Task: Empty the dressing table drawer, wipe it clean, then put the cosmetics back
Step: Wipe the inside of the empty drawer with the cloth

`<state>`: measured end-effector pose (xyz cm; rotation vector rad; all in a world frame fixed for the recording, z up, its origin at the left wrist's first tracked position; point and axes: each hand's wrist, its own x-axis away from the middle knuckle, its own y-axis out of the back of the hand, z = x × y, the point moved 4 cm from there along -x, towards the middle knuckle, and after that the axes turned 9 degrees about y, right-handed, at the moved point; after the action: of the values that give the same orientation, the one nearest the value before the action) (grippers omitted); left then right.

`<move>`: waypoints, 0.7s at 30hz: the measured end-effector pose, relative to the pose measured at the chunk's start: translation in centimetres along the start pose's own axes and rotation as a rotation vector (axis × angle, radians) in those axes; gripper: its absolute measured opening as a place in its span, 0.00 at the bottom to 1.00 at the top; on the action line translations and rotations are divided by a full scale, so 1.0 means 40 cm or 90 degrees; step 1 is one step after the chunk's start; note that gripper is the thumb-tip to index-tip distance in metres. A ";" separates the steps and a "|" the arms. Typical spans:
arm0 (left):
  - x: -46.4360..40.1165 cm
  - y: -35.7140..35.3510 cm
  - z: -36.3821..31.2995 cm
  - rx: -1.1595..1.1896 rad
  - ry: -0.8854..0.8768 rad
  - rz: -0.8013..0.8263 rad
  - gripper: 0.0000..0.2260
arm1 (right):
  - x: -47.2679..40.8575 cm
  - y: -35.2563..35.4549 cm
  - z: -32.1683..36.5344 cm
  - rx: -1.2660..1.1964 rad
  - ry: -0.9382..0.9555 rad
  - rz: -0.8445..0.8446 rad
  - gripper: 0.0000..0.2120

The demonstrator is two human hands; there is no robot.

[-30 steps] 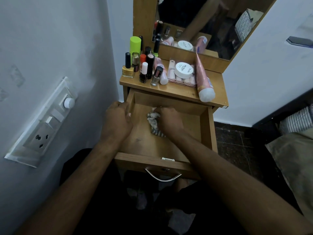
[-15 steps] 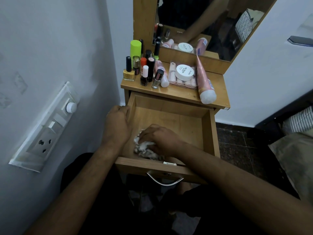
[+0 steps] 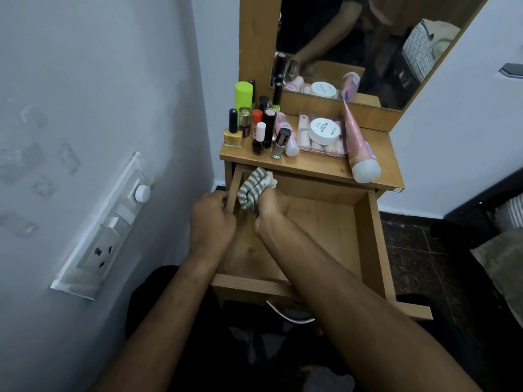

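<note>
Wiping step underway: the right hand point(image 3: 267, 206) grips a bunched striped cloth point(image 3: 253, 188) against the far-left inside corner of the open drawer point(image 3: 368, 236), which looks empty. The left hand point(image 3: 212, 219) curls over the drawer's left wall, steadying it. Cosmetics wait on the tabletop point(image 3: 311, 165). Next, probably, finish the corners, then reload. The white jar point(image 3: 324, 131) carries print, too blurred to read.
</note>
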<state>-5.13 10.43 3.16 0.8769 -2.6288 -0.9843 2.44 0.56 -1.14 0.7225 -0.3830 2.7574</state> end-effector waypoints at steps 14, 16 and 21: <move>-0.034 0.012 0.046 0.144 0.185 0.040 0.17 | 0.159 0.029 -0.017 0.559 0.208 0.325 0.14; -0.023 0.006 0.039 0.095 0.117 0.033 0.16 | 0.188 0.053 -0.014 0.603 0.188 0.399 0.10; -0.003 -0.005 0.015 -0.003 0.028 0.006 0.12 | 0.189 0.072 -0.013 0.682 0.086 0.481 0.11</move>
<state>-5.15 10.71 2.60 0.8742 -2.5900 -0.9573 -5.05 -0.55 1.73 0.6421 1.1863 3.6015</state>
